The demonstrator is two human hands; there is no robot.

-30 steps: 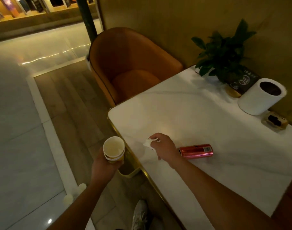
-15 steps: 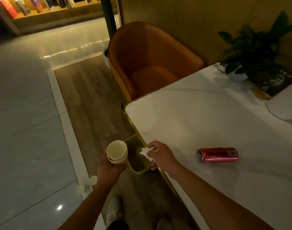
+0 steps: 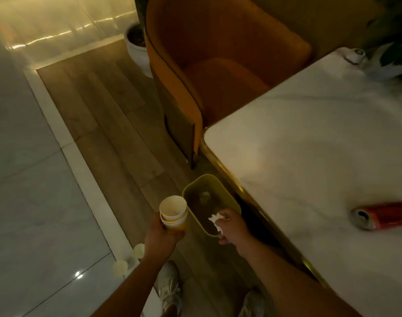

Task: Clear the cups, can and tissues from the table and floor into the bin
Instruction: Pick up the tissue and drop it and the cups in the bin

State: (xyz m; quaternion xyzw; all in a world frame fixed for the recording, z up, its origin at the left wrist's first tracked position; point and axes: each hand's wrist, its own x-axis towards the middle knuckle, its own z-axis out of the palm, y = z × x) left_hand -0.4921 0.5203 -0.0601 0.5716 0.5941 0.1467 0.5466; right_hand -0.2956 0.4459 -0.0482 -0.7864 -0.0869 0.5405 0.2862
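My left hand (image 3: 160, 239) grips a stack of nested paper cups (image 3: 173, 212), upright, just left of the bin. The yellow-green bin (image 3: 234, 205) stands on the floor beside the table's corner. My right hand (image 3: 232, 228) hovers over the bin's near end, pinching a crumpled white tissue (image 3: 215, 219). A red can (image 3: 386, 213) lies on its side on the white marble table (image 3: 309, 156), at the right. Two paper cups lie on the floor, one (image 3: 138, 250) close to my left forearm and another (image 3: 120, 267) a little further left.
An orange armchair (image 3: 218, 65) stands behind the table's corner, with a white planter (image 3: 137, 48) beside it. A plant (image 3: 399, 42) sits at the table's far end. My shoes (image 3: 170, 291) are on the wooden floor below the bin.
My right hand has carried the tissue off the table's edge and down over the bin. My left hand keeps the cups beside it. The view has tilted down and left.
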